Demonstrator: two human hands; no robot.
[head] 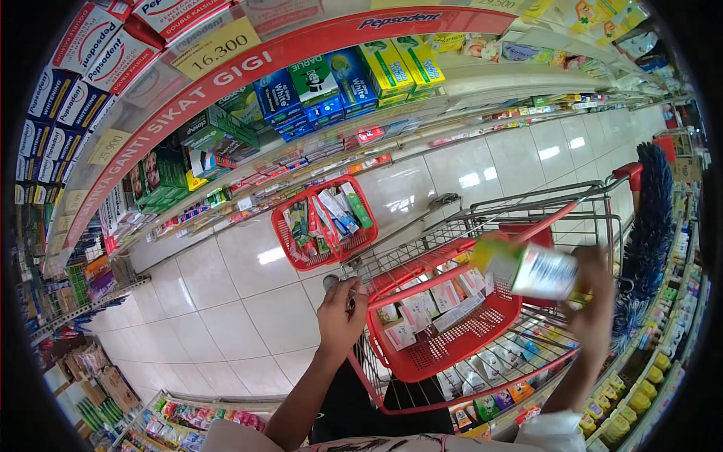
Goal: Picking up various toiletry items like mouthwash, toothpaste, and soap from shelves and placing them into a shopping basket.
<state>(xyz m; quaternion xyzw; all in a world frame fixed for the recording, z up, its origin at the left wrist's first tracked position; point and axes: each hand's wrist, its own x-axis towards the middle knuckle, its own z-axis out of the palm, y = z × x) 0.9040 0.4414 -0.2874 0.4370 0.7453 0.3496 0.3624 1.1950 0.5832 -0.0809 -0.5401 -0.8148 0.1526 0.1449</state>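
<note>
My right hand (590, 299) holds a small boxed product (545, 272), white and green with a yellow end, blurred, above the right side of a shopping cart. My left hand (342, 308) rests at the cart's left end, next to the corner of a red plastic basket (486, 339); whether its fingers grip the rim I cannot tell. White and pink soap boxes (415, 312) lie along the back of that basket, which sits in the wire shopping cart (390, 395). On the tiled floor beyond stands a second red basket (370, 237) with toothpaste boxes and tubes (339, 212).
A curved shelf with a red front strip (186, 90) spans the top, bearing toothpaste boxes (277, 99). At the right hangs a blue feather duster (649, 226) beside shelves of yellow bottles (638, 401). Shelves of packets (209, 415) stand at the lower left.
</note>
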